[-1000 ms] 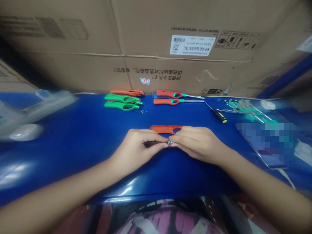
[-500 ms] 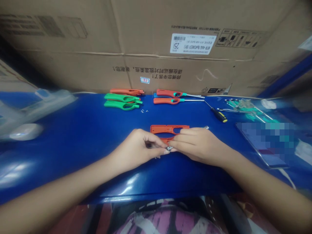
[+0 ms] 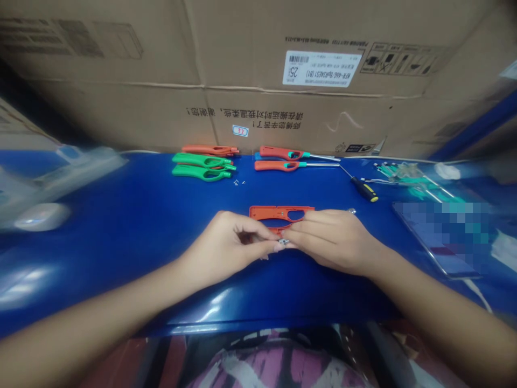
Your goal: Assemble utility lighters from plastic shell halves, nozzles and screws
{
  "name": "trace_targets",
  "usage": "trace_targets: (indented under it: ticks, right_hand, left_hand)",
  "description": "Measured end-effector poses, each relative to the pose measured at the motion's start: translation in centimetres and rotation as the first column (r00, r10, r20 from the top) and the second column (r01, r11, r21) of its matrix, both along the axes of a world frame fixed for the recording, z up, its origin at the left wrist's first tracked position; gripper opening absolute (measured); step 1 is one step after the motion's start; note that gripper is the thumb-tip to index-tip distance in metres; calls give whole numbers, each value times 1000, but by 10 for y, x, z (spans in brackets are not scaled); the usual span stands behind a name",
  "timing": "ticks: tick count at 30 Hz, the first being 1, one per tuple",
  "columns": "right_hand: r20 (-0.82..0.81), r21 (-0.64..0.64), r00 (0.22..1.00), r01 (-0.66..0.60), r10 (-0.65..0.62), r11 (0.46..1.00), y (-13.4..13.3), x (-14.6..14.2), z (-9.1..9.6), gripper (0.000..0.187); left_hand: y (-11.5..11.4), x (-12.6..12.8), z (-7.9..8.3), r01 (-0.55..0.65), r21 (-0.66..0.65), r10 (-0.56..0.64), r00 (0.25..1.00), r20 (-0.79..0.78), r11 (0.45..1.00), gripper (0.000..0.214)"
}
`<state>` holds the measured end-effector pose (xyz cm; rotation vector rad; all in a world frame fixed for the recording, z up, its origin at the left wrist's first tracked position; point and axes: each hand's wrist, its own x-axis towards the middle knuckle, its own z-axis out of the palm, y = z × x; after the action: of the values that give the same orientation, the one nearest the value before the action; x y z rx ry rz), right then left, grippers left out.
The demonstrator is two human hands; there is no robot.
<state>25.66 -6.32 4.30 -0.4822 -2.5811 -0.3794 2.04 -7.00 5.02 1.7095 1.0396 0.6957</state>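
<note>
My left hand (image 3: 228,248) and my right hand (image 3: 333,237) meet fingertip to fingertip over the blue table (image 3: 133,226). Both are pinched on a small metal part (image 3: 284,242) between them. Just behind the fingers lies an orange lighter shell half (image 3: 278,213), partly covered by my right hand. A short metal tip (image 3: 352,211) pokes out beyond my right hand's knuckles.
At the back lie green shell halves (image 3: 202,167), an orange shell (image 3: 210,151), two orange lighters with metal nozzles (image 3: 291,160), a yellow-handled screwdriver (image 3: 363,189) and clear teal-tipped parts (image 3: 407,177). Tiny screws (image 3: 239,183) lie loose. A phone (image 3: 444,237) sits at right. Cardboard boxes (image 3: 258,75) wall the rear.
The dark rod my left hand held a second ago no longer shows. The pinched metal part has dropped slightly nearer me, and more of the orange shell half is uncovered.
</note>
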Motion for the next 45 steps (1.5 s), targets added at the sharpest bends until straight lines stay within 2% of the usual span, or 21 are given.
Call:
trace_targets:
  ticks: [5, 10, 15, 19, 26, 33, 36, 41, 45]
  right_hand:
    - [9, 26, 1000, -8, 8, 1000, -2, -2, 2, 23]
    - [47, 17, 997, 67, -68, 998, 1, -4, 1, 26]
    - [78, -122, 981, 187, -178, 975, 4, -2, 0, 24]
    - [91, -206, 972, 231, -217, 951, 6, 1, -1, 22]
    - [43, -380, 970, 238, -240, 894, 5, 3, -1, 22]
    - [51, -525, 978, 198, -202, 828, 12, 12, -1, 26]
    - [66, -574, 984, 173, -165, 800, 14, 16, 0, 31]
    - [17, -633, 985, 143, -171, 761, 15, 19, 2, 26]
    - [36, -729, 985, 143, -171, 670, 19, 21, 8, 25]
  left_hand:
    - [-1, 1, -1, -11, 20, 11, 1000, 7, 1000, 11]
    - [0, 3, -3, -26, -39, 26, 999, 21, 999, 12]
    - [-1, 4, -7, -5, -32, 6, 999, 37, 999, 21]
    - [-2, 5, -10, 14, -36, -13, 999, 47, 999, 29]
    - [0, 4, -12, 59, 26, -60, 998, 36, 998, 37]
    - [3, -2, -10, 105, 111, -97, 992, -77, 988, 61]
    - [4, -4, -11, 108, 158, -94, 991, -95, 981, 58]
    - [8, -6, -10, 89, 346, -41, 989, -145, 934, 46]
    - [11, -7, -9, 82, 396, -12, 985, -175, 915, 24]
